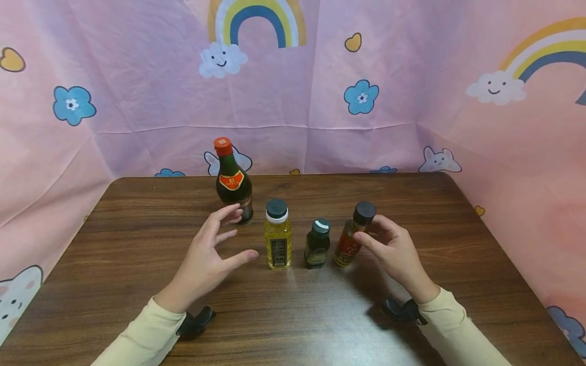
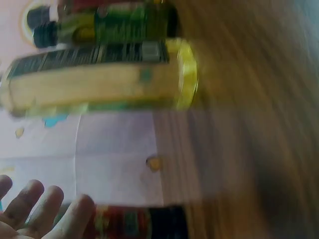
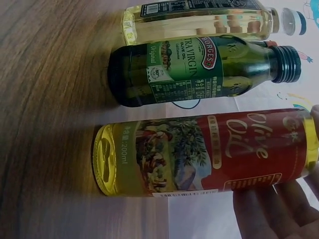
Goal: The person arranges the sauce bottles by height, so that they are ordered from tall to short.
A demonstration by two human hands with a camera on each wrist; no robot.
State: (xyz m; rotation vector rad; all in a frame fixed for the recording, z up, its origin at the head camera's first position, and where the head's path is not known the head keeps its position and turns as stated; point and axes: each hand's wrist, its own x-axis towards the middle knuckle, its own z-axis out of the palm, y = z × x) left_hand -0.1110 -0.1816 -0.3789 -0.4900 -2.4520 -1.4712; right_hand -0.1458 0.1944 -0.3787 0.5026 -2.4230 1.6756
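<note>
My right hand point(image 1: 396, 251) grips a small olive oil bottle point(image 1: 348, 246) with a red label and black cap, thumb in front and fingers behind. It leans, cap to the right, its base close over the table. In the right wrist view, fingers point(image 3: 259, 209) lie against the olive oil bottle's red label point(image 3: 239, 149). A dark green olive oil bottle point(image 1: 317, 249) stands just left of it, then a clear bottle of yellow oil point(image 1: 278, 244). My left hand point(image 1: 206, 259), fingers apart and holding nothing, is left of the yellow oil bottle.
A dark, red-capped bottle point(image 1: 233, 178) stands at the back left, beyond my left fingertips, which overlap its lower part in the head view. The brown wooden table point(image 1: 293, 315) meets a pink patterned cloth point(image 1: 293, 101) behind and at both sides.
</note>
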